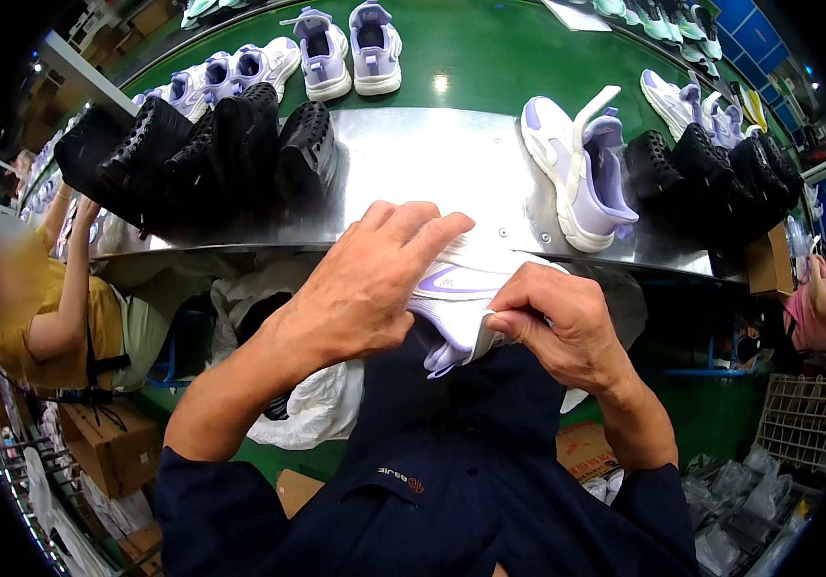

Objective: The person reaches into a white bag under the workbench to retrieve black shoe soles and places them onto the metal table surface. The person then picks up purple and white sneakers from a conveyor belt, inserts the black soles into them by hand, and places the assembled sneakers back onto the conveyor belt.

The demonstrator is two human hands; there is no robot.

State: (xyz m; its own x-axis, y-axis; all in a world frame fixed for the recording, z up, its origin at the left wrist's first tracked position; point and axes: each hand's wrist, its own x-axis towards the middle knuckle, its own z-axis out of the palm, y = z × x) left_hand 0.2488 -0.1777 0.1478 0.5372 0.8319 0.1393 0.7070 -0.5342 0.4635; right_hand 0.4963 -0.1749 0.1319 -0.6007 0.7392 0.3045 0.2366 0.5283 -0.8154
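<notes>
A white and lilac sneaker (458, 281) is held at the near edge of the metal bench, with its collar and heel loop towards my body. My left hand (360, 279) grips it from the left, fingers curled over the far part. My right hand (567, 322) is closed on the right side, thumb and forefinger pinching a white strap or edge by the opening. The hands hide much of the upper and sole. Beyond the right hand, another white and lilac sneaker (567, 163) stands on the bench with its white strap raised.
Black perforated shoe-shaped pieces (307, 149) line the metal bench (413, 144) at left, with more black ones (701, 163) at right. Further sneakers (375, 53) stand on the green conveyor (480, 48) behind. A person in yellow (57, 308) works at left, and one in pink (817, 308) at right.
</notes>
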